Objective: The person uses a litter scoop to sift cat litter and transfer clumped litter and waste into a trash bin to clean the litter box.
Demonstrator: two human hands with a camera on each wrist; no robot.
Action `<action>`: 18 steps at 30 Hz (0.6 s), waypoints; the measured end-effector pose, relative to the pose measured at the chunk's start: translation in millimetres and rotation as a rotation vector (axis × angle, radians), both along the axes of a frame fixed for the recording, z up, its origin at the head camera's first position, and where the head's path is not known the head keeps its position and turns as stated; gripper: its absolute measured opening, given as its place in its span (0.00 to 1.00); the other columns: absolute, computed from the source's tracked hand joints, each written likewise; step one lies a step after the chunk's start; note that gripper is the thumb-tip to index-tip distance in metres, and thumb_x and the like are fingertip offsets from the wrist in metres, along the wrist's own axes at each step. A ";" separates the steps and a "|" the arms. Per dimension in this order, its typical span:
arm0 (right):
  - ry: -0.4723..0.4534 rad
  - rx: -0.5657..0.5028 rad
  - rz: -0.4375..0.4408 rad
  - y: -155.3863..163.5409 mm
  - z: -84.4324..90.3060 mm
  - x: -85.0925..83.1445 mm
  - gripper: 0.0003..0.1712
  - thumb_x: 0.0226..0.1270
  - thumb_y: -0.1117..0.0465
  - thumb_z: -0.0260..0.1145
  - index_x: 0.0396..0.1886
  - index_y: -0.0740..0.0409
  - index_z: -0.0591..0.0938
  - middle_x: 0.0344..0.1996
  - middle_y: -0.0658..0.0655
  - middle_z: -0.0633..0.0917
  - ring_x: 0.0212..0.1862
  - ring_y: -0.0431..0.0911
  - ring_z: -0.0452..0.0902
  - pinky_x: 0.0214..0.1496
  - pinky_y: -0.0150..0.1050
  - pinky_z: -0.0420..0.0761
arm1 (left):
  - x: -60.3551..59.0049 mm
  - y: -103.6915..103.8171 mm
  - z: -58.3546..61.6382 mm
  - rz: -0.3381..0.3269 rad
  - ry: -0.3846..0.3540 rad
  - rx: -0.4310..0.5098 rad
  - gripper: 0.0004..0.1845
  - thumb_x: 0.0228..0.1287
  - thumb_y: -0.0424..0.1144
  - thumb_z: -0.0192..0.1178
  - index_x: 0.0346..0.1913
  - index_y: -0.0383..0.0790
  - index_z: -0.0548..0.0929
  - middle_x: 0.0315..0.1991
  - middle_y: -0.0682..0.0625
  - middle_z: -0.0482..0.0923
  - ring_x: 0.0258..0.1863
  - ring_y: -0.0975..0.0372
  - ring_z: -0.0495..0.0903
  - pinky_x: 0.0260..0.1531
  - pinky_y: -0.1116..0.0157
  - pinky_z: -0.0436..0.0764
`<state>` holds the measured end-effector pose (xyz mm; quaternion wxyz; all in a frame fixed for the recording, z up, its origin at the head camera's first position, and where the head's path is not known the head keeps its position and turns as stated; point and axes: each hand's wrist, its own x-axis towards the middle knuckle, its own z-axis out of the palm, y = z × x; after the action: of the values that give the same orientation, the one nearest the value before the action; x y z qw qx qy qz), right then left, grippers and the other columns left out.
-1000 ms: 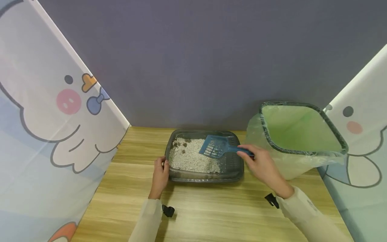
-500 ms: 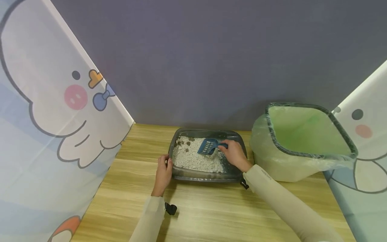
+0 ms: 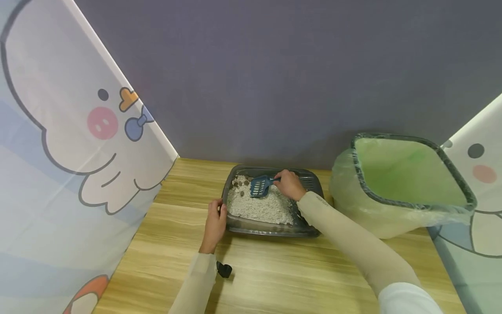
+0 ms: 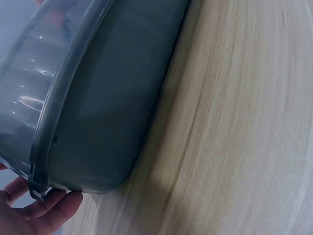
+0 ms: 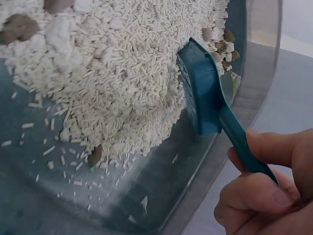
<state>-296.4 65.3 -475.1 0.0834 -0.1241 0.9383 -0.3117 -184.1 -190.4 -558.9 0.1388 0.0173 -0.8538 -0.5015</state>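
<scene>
A dark grey litter box (image 3: 270,230) stands on the wooden table, holding pale pellet litter (image 3: 256,210) with several brown clumps (image 3: 242,193) at its far left. My left hand (image 3: 214,223) grips the box's left rim, and its fingers (image 4: 61,208) show at the corner in the left wrist view. Over the box's far side, my right hand (image 3: 289,185) holds a blue slotted litter scoop (image 3: 259,186) by its handle. In the right wrist view the blade of the scoop (image 5: 201,88) meets the litter, its front edge against the pellets.
To the right of the box stands a large bin (image 3: 354,207) lined with a translucent greenish bag, its mouth facing up. A grey wall (image 3: 251,87) rises behind the table (image 3: 282,270). Cartoon-printed panels (image 3: 59,183) flank both sides.
My right hand has brought the scoop leftward from the box's right side, down into the litter near the far edge. The left hand stays at the rim. The head view has shifted slightly.
</scene>
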 end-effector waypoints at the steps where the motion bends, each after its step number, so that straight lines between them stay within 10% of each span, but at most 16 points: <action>1: -0.006 -0.008 -0.006 -2.5 -1.5 -2.1 0.17 0.68 0.61 0.62 0.54 0.64 0.80 0.22 0.57 0.83 0.15 0.43 0.65 0.36 0.44 0.72 | -0.3 0.2 -0.2 0.000 0.000 -0.001 0.19 0.76 0.43 0.42 0.58 0.31 0.69 0.54 0.37 0.65 0.46 0.48 0.72 0.48 0.50 0.73; 10: -0.117 0.033 0.036 -18.0 -17.3 -9.2 0.22 0.70 0.58 0.60 0.59 0.63 0.76 0.53 0.60 0.79 0.43 0.50 0.79 0.46 0.47 0.76 | -1.6 2.2 -1.7 -0.007 0.014 -0.008 0.19 0.76 0.43 0.42 0.58 0.32 0.69 0.53 0.37 0.65 0.46 0.50 0.73 0.47 0.50 0.73; 18: -0.275 0.107 0.194 -27.5 -26.3 -12.6 0.19 0.76 0.58 0.51 0.61 0.60 0.68 0.25 0.56 0.75 0.14 0.42 0.54 0.19 0.38 0.62 | -3.3 -0.8 -3.8 0.004 -0.010 0.012 0.19 0.76 0.45 0.42 0.58 0.35 0.69 0.55 0.39 0.65 0.45 0.50 0.73 0.46 0.51 0.73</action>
<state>-309.0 37.8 -501.4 0.2473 -0.1657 0.9169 -0.2658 -187.3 -191.2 -562.7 0.1352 0.0223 -0.8515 -0.5061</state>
